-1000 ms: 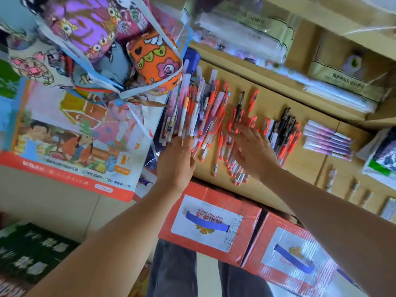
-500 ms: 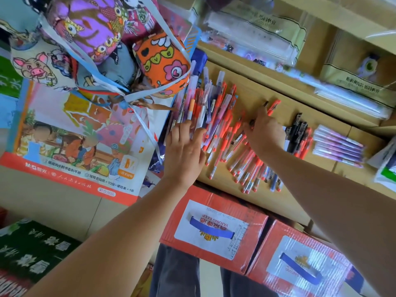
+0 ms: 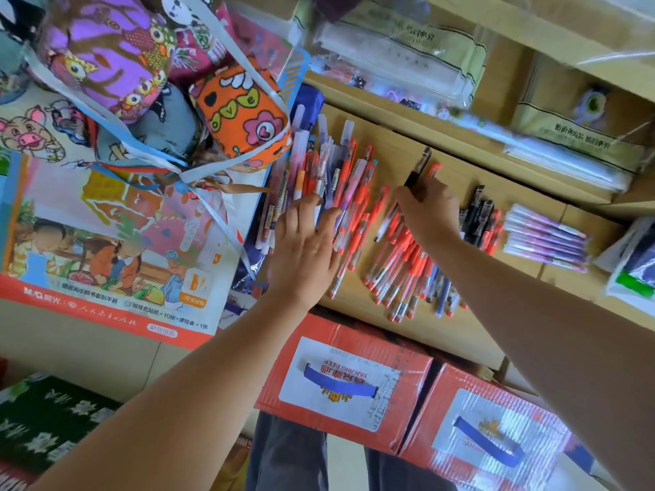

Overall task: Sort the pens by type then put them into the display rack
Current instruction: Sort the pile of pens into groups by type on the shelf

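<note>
Sorting looks about midway: right hand (image 3: 430,210) pinches a black pen (image 3: 420,168); left hand (image 3: 301,249), fingers (image 3: 299,210) straight, rests on the unsorted pile (image 3: 340,171) at the desk's (image 3: 460,331) left edge.

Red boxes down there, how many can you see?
2. One red box stands below the pen shelf, in the middle; the second red box stands beside it, toward the lower right, partly behind the right arm. More may be hidden there.

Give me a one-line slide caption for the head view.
Right hand holds a black pen over the red pens; left hand rests on the mixed pen pile.
</note>
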A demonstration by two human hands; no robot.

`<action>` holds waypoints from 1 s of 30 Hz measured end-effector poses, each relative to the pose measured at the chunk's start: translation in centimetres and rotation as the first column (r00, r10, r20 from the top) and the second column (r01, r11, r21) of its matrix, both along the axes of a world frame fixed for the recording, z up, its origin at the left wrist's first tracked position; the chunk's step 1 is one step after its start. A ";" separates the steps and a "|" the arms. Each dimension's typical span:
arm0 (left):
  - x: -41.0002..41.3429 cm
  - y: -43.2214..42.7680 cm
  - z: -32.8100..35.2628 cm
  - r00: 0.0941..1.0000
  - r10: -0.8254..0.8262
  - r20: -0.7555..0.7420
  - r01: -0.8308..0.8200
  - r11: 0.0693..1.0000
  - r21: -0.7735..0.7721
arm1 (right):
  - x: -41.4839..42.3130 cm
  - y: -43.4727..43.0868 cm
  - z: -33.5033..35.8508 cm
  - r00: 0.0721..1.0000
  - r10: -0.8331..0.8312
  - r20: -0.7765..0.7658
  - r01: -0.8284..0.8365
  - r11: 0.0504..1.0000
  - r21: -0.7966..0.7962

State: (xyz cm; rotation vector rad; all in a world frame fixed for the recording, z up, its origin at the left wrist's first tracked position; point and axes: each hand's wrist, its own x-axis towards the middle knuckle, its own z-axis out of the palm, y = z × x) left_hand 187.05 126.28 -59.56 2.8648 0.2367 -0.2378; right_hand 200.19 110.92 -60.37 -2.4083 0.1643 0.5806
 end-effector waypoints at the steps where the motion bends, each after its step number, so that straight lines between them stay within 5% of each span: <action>1: 0.3 -0.4 0.1 1.000 -0.020 0.000 0.020 1.000 -0.018 | 0.0 -0.8 0.5 1.000 0.003 0.014 -0.004 1.000 0.025; 8: 2.6 -5.0 -0.1 0.985 -0.170 -0.024 0.166 0.978 -0.126 | 0.5 -9.3 1.8 0.996 -0.054 0.069 0.064 0.986 -0.155; 14: 2.6 -6.5 -1.0 0.932 -0.250 -0.264 0.233 0.968 -0.093 | -0.9 -12.4 0.0 1.000 -0.005 -0.021 -0.001 0.958 -0.288; 22: 2.4 -5.9 0.1 0.957 -0.201 -0.207 0.189 0.979 -0.074 | -1.2 -10.9 0.6 0.994 0.109 0.014 -0.105 0.979 -0.177; 30: 2.2 -6.1 -0.5 0.963 -0.201 -0.182 0.182 0.977 -0.115 | -1.8 -9.7 -0.1 0.964 0.262 -0.040 -0.261 0.918 -0.298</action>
